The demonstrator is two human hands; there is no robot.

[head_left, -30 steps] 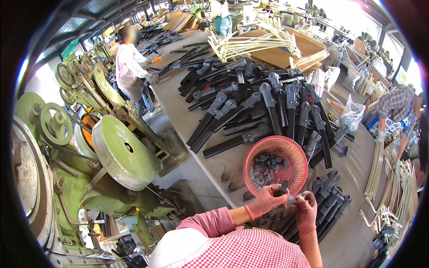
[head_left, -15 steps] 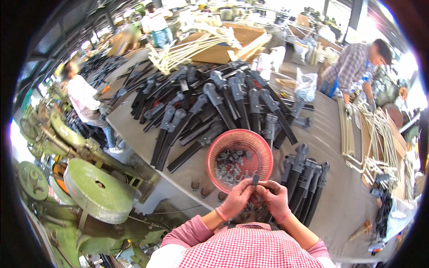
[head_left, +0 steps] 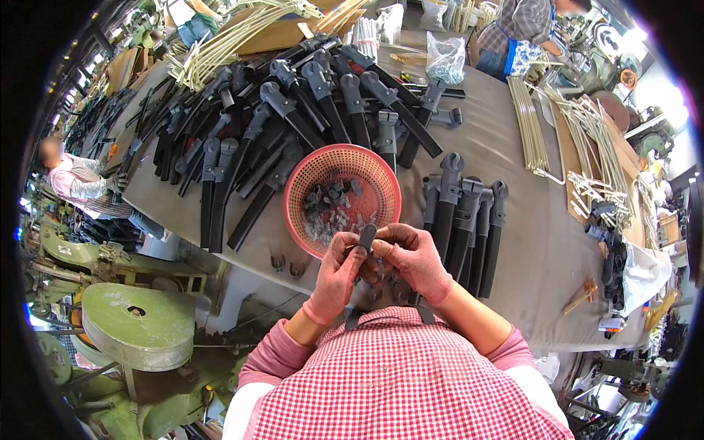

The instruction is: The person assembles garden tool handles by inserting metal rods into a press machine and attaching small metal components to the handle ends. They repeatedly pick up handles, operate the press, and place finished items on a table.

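Both my hands wear pink gloves with darkened fingertips and meet at the near rim of a red plastic basket (head_left: 396, 202). My left hand (head_left: 334, 277) is closed, pinching a small flat dark-grey piece with a rounded end (head_left: 367, 236), which stands upright between thumb and fingers. My right hand (head_left: 416, 258) is closed too, its fingertips pressed together right beside that piece; whatever they grip is hidden. Loose dark-grey parts (head_left: 331, 194) and small clear or silvery bits (head_left: 334, 222) lie inside the basket.
Black tubes with grey joints are heaped (head_left: 249, 143) behind the basket; a smaller bunch (head_left: 466, 220) lies to its right. Small cup-like parts (head_left: 296, 269) stand by the table's edge. Cream rods (head_left: 529, 125) lie farther right near a co-worker (head_left: 517, 29). A green machine (head_left: 136, 323) stands left.
The view has tilted downward, so the table and basket sit higher and farther left in the picture. My hands stay together by the basket's rim, the dark-grey piece now showing more upright.
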